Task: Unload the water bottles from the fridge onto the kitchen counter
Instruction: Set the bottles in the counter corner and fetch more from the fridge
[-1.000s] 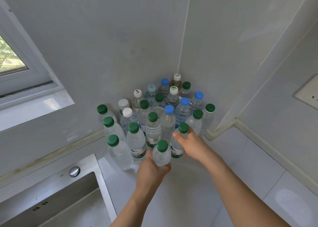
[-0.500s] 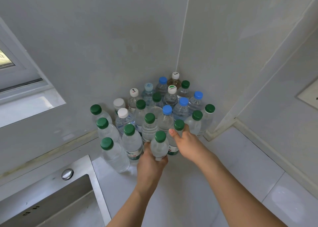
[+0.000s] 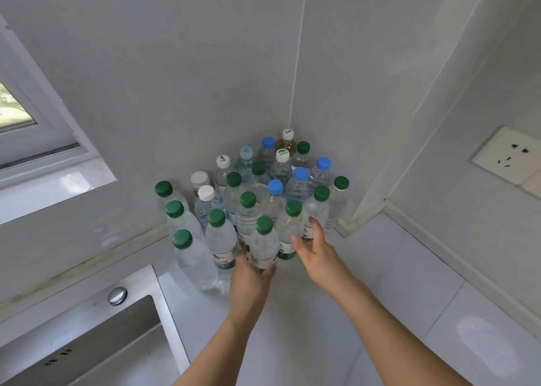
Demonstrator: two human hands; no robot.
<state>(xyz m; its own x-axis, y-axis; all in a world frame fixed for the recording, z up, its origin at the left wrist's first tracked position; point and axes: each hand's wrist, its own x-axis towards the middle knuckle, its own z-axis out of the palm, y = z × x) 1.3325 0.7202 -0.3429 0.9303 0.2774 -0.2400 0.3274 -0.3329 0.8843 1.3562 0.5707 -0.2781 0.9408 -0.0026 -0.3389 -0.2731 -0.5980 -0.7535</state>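
Several clear water bottles with green, blue and white caps stand packed in the corner of the white kitchen counter (image 3: 380, 268). My left hand (image 3: 248, 280) grips the lower body of the nearest green-capped bottle (image 3: 263, 245), which stands upright at the front of the group. My right hand (image 3: 316, 251) is just right of another green-capped bottle (image 3: 288, 230), fingers spread and relaxed, apart from it or barely touching its side. The fridge is out of view.
A steel sink (image 3: 96, 344) with a round knob (image 3: 117, 295) lies at the lower left. A window (image 3: 26, 127) and its sill are on the left wall. A wall socket (image 3: 509, 154) sits on the right wall above the counter.
My right hand has let go of the green-capped bottle it held and opened, drawing slightly back to the right. My left hand still holds the front bottle.
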